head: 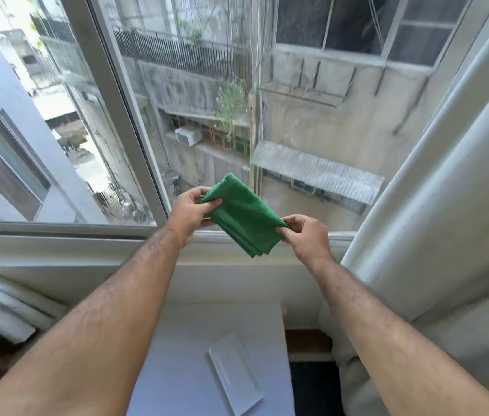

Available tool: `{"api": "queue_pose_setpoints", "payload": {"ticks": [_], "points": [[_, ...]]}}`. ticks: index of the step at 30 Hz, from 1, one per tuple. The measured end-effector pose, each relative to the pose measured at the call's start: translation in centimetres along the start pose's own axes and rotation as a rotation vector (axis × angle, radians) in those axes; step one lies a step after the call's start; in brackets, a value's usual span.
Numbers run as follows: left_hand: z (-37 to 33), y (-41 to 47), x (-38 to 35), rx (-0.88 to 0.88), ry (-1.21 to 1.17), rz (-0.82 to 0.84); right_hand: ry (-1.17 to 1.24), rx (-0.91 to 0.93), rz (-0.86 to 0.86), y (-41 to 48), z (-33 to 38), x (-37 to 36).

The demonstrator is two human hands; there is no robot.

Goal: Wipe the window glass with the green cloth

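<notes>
Still folded into a pad, the green cloth (243,213) hangs in front of the window glass (312,121) above the sill, pinched at opposite corners by the left hand (190,214) and right hand (306,235). Gripped that lightly, it could unfold, or slip towards the clear tray (235,372) below. Whether it touches the glass is unclear, and smears are hard to distinguish from the street outside.
</notes>
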State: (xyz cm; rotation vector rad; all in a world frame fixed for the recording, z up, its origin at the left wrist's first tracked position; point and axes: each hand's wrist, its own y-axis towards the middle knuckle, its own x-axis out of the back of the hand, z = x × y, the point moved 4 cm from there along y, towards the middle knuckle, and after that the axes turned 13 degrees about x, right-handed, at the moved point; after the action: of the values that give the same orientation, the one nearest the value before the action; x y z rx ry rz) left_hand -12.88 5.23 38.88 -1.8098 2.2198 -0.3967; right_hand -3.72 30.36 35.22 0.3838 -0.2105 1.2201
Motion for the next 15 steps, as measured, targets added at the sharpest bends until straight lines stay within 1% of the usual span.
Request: {"api": "queue_pose_setpoints", "payload": {"ticks": [4,11,15], "points": [[-7.6,-1.8,-0.3,-0.120,0.011,-0.019,-0.022,0.113,-0.032,2.7,5.6,2.3],[-20.6,-5.2,-1.5,-0.309,-0.118,-0.023,-0.010,0.303,-0.104,7.3,16.2,6.0],[-27.9,-8.0,-1.4,-0.438,-0.112,-0.034,0.015,0.418,-0.152,9.5,22.5,7.9]]}}
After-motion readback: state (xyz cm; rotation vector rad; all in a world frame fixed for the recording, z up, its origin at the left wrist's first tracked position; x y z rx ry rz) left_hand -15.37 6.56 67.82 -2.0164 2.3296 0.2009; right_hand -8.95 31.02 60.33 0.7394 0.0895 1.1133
